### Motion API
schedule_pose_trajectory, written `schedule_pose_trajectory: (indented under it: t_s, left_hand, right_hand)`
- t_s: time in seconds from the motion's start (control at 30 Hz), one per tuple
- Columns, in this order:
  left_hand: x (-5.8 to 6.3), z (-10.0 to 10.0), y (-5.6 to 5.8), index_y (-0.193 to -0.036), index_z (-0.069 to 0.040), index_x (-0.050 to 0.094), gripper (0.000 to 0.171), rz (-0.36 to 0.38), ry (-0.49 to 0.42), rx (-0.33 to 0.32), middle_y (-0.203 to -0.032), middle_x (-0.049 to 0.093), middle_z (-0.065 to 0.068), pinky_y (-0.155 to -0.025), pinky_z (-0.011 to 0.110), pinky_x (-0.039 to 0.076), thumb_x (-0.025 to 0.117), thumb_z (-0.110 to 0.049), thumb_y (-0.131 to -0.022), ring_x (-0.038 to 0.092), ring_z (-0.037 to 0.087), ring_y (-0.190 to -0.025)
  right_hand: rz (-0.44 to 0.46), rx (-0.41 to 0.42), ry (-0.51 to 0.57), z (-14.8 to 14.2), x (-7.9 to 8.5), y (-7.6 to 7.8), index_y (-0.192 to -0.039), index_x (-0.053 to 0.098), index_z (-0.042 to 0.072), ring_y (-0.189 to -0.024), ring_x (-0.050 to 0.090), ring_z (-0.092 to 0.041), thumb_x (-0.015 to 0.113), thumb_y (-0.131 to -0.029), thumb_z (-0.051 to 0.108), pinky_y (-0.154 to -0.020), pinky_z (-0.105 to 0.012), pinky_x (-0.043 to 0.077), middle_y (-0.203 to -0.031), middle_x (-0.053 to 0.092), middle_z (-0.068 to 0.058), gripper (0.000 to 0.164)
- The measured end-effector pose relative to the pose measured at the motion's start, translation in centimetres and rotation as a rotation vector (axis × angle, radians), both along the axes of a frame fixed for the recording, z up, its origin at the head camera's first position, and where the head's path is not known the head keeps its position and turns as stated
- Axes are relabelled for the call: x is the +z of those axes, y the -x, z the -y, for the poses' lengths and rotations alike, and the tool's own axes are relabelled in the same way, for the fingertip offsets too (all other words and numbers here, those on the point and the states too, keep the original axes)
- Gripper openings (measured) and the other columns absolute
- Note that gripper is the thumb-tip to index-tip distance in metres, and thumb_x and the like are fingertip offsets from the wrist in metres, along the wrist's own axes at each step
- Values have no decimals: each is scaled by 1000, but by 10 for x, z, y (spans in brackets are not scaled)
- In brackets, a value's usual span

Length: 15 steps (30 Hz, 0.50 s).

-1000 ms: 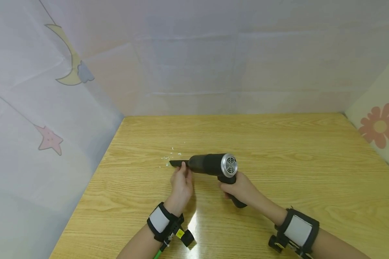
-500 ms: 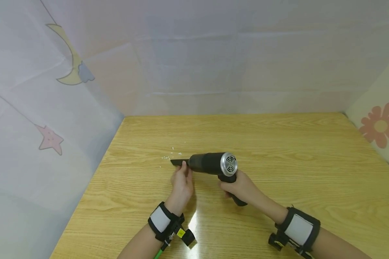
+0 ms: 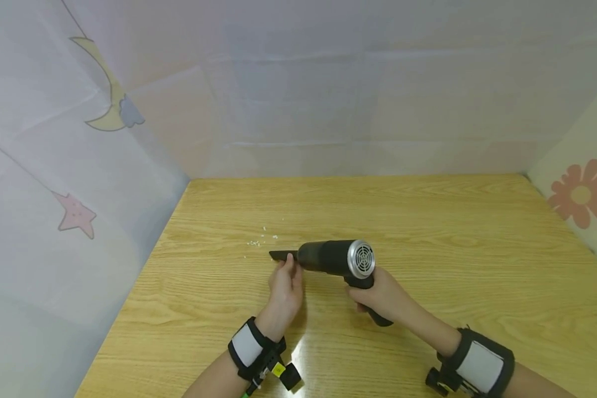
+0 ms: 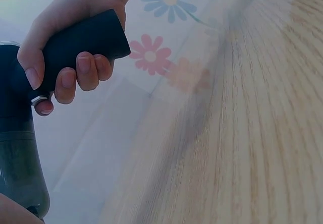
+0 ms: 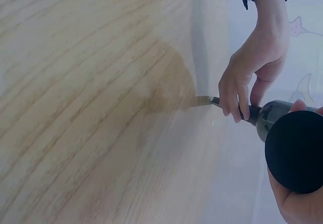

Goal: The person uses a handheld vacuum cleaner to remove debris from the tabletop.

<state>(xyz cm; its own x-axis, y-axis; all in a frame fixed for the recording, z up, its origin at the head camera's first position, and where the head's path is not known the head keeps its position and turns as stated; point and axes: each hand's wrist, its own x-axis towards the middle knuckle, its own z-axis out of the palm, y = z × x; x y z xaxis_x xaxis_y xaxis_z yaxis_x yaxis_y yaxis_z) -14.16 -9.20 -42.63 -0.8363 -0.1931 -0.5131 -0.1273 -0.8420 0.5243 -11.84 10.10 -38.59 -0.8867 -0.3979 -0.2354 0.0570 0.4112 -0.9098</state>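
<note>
A black handheld vacuum cleaner (image 3: 328, 257) with a silver vented end is held across the middle of the table, its slim nozzle (image 3: 282, 255) pointing left. My right hand (image 3: 385, 294) grips the handle; in the left wrist view its fingers curl round that black handle (image 4: 86, 45). At the nozzle's base, my left hand (image 3: 286, 287) holds on with thumb and fingers, as the right wrist view of the left hand (image 5: 257, 62) also shows. Small white bits (image 3: 255, 243) lie scattered just beyond and left of the nozzle tip. The smoky dust cup (image 4: 20, 168) shows nothing distinct inside.
The wooden table (image 3: 453, 221) reaches back to a pale cloth wall (image 3: 298, 110), with printed cloth on both sides. Each wrist wears a strapped camera, the left one (image 3: 291, 376) hanging low over the table.
Both hands and the vacuum cleaner have shifted slightly right and nearer to me, drawing the nozzle off the white bits. A few bits that lay by the tip a second ago no longer show there.
</note>
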Motion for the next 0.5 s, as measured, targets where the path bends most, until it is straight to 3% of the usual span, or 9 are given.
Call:
schedule_pose_trajectory:
  t_s: [0.17,0.4,0.5]
  left_hand:
    - [4,4,-6,-151,2,-4,69,40,29,-7,-158,14,17,-119,23,28,43,-6,-101,25,21,-143]
    - [5,15,-9,-152,0,-3,69,44,42,11,-158,14,15,-119,22,28,43,-8,-101,25,19,-142]
    - [4,20,-8,-152,0,-1,68,46,47,29,-156,19,14,-118,20,30,43,-9,-101,31,16,-137]
  right_hand:
    - [27,-11,14,4,1,-4,-119,51,-7,-58,61,-18,63,-86,12,-52,-28,52,-69,60,-8,41]
    - [3,-1,7,16,-4,-2,-104,55,-6,-55,58,-16,64,-84,13,-51,-27,50,-61,58,-5,29]
    - [7,-8,17,22,-7,-1,-105,55,-5,-55,59,-17,64,-84,13,-51,-27,50,-62,58,-6,29]
